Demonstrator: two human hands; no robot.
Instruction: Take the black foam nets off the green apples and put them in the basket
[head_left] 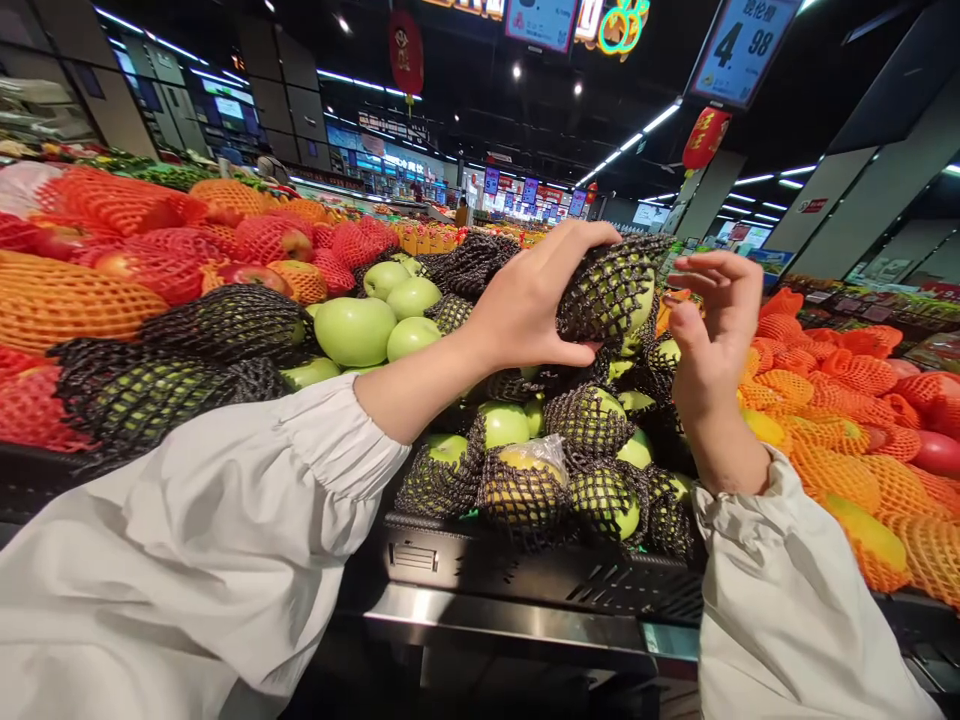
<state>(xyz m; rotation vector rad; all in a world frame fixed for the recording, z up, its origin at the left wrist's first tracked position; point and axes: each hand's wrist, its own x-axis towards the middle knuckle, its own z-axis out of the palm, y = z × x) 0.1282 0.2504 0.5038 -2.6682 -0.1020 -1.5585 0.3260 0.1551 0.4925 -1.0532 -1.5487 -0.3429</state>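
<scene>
My left hand is wrapped around a green apple in a black foam net, holding it above the pile. My right hand hovers just right of that apple with its fingers spread and holds nothing. Both arms wear white sleeves. Beneath the hands lies a heap of green apples in black nets. Bare green apples lie to the left of my left wrist.
Fruit in red and orange nets is piled at the left. Fruit in orange nets fills the right side. A black display rim runs along the front. A price sign hangs overhead. Store aisles stretch behind.
</scene>
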